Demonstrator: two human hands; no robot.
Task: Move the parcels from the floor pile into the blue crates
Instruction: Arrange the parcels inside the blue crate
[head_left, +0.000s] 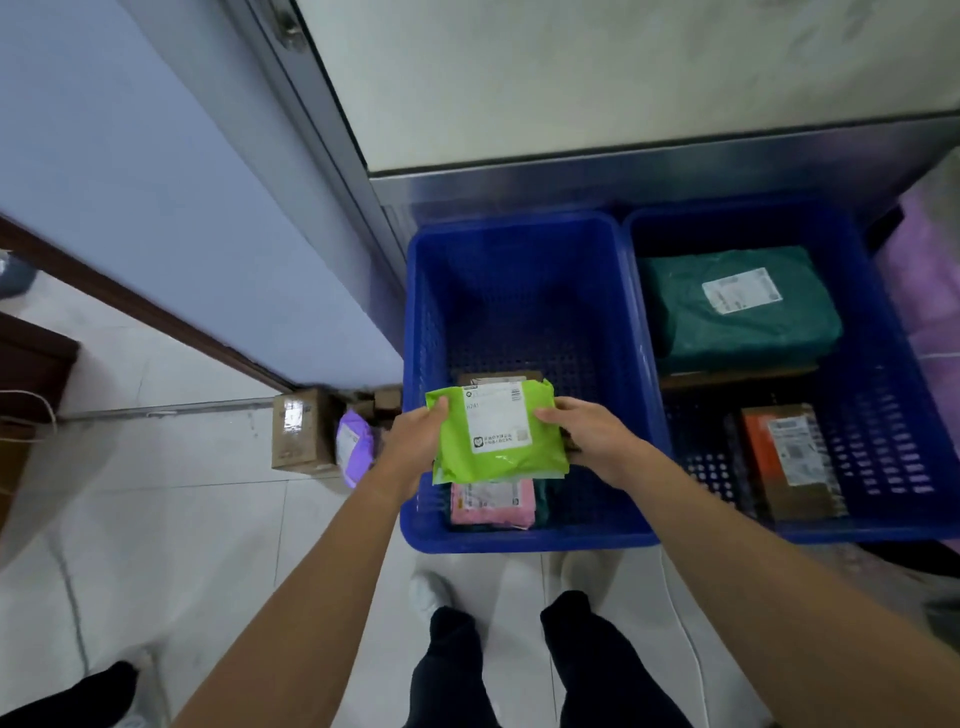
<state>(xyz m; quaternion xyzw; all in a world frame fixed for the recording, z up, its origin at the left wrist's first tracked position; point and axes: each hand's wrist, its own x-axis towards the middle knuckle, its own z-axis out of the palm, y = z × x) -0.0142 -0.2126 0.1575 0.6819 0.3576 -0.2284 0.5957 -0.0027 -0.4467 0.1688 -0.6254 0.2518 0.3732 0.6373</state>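
A lime-green parcel (498, 434) with a white label is held over the near part of the left blue crate (431, 312). My left hand (413, 447) grips its left edge and my right hand (592, 441) grips its right edge. Below it in that crate lie a pink parcel (493, 504) and a brown box (498, 378), mostly hidden. The right blue crate (883, 426) holds a dark green parcel (737, 306) and an orange-and-brown box (789, 460). On the floor left of the crates sit a cardboard box (301, 431) and a purple parcel (354, 447).
A steel cabinet (623, 176) stands right behind the crates. A pale blue wall (156, 182) with a dark baseboard runs on the left. My legs and feet (519, 654) stand on white tiles just before the crates. Another person's dark shoe (78, 696) shows at bottom left.
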